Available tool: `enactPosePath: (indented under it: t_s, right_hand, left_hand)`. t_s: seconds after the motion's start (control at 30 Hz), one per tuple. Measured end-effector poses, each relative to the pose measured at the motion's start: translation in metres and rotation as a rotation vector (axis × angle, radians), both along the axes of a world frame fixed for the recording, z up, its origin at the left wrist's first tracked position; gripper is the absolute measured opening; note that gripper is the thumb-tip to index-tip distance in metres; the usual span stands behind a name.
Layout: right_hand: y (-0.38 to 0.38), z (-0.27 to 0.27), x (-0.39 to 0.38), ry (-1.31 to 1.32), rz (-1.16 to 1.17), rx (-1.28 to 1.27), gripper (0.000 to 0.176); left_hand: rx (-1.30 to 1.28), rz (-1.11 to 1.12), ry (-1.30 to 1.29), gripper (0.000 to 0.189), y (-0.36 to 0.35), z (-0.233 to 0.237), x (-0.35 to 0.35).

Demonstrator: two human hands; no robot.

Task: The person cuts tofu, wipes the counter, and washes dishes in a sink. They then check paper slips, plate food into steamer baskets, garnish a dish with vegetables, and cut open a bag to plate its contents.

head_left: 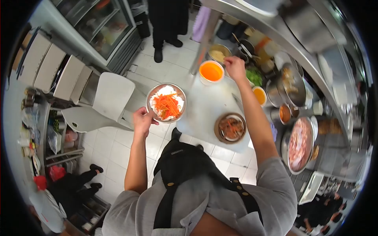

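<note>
My left hand (pixel 145 121) grips the rim of a metal bowl (pixel 166 102) that holds white food topped with orange shreds. That bowl is over the floor, left of the worktop's edge. My right hand (pixel 235 67) has its fingers pinched together at the edge of a metal bowl of pale yellow contents (pixel 219 52); what they hold, if anything, is too small to make out. Just left of that hand stands a white tub of bright orange liquid (pixel 211 71). Nearer me on the white board (pixel 197 114) sits a round dish of brown and orange food (pixel 230 128).
Green leaves (pixel 254 76), a cup of orange liquid (pixel 259 95), pans and a large bowl of raw meat (pixel 300 144) line the right side. A metal shelf (pixel 283 35) overhangs them. A white chair (pixel 112 96) stands left. People in dark clothes (pixel 168 19) are around.
</note>
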State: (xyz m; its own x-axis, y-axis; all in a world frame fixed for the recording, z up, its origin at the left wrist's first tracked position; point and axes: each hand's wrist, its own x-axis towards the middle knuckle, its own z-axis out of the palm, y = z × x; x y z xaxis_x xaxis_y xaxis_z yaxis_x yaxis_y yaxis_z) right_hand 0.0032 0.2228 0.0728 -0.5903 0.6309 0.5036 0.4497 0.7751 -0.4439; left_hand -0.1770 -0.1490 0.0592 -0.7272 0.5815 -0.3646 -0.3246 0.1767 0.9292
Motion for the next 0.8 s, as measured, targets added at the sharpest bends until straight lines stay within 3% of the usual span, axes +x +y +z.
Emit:
enactPosePath:
  t_s: [0.03, 0.1, 0.13, 0.2, 0.3, 0.43, 0.57, 0.63, 0.67, 0.7, 0.77, 0.8]
  right_hand:
    - [0.027, -0.015, -0.023, -0.003, 0.037, 0.007, 0.013]
    - [0.063, -0.034, -0.067, -0.432, -0.127, -0.396, 0.025]
    - [0.071, -0.041, -0.08, -0.448, -0.102, -0.394, 0.025]
    - [0.081, -0.051, -0.092, -0.854, -0.202, -0.29, 0.036]
    - [0.097, -0.074, -0.092, -0.843, -0.06, -0.315, 0.047]
    - [0.086, -0.062, -0.097, -0.925, -0.066, -0.326, 0.049]
    - [0.115, -0.094, -0.081, -0.698, -0.124, -0.008, 0.029]
    - [0.138, -0.097, -0.07, -0.804, 0.029, -0.288, 0.024]
    - [0.135, -0.094, -0.052, -0.288, -0.114, -0.851, 0.015]
    - [0.12, -0.073, -0.04, -0.287, -0.144, -0.851, 0.015]
    - [0.06, 0.012, -0.022, 0.127, -0.2, -1.054, 0.009]
    - [0.036, 0.035, 0.003, 0.101, -0.22, -1.021, 0.007]
  left_hand:
    - [0.007, 0.037, -0.003, 0.016, 0.003, -0.001, -0.005]
    - [-0.006, 0.029, -0.035, 0.012, 0.008, -0.003, -0.017]
    - [0.003, 0.041, -0.034, 0.01, 0.01, -0.006, -0.025]
    - [0.008, 0.059, -0.044, 0.01, 0.015, -0.013, -0.039]
    - [0.012, 0.08, -0.043, 0.01, 0.031, -0.021, -0.065]
    - [0.034, 0.037, 0.003, 0.014, 0.07, -0.027, -0.096]
    - [0.161, 0.014, 0.01, 0.014, 0.138, -0.02, -0.12]
    - [0.2, -0.035, 0.061, 0.014, 0.178, -0.015, -0.129]
    - [0.194, -0.076, 0.087, 0.014, 0.2, -0.013, -0.131]
    - [0.229, -0.123, 0.038, 0.014, 0.223, -0.015, -0.134]
    - [0.27, -0.227, -0.049, 0.014, 0.27, -0.015, -0.128]
    - [0.272, -0.324, -0.094, 0.012, 0.295, -0.018, -0.122]
